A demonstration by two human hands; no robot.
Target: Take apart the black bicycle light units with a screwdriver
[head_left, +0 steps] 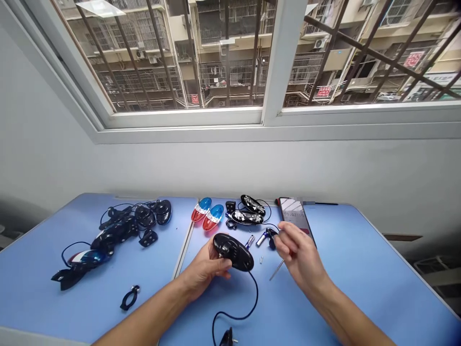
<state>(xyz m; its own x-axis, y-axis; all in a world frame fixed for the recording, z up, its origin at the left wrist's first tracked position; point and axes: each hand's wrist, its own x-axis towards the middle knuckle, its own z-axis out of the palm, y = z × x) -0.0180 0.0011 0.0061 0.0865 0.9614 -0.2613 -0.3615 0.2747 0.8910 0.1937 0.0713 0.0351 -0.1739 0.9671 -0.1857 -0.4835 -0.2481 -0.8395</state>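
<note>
My left hand (207,266) is closed round a black oval bicycle horn light (234,251), tilted, its underside facing me. A black cable (256,298) runs from it down to a small black part (226,338) at the front edge of the view. In my closed right hand (298,247) is a thin screwdriver (276,270), its metal shaft pointing down and left, apart from the horn light; my fingers hide its handle. Between the hands lie small screws (261,260), a battery (261,240) and a second battery (249,241).
Two red-and-blue lens covers (213,217) lie behind my left hand. Beside them are opened black housings (248,218). A phone (296,214) showing a timer lies at back right. Several cabled black units (115,230) and a clamp ring (130,298) occupy the left.
</note>
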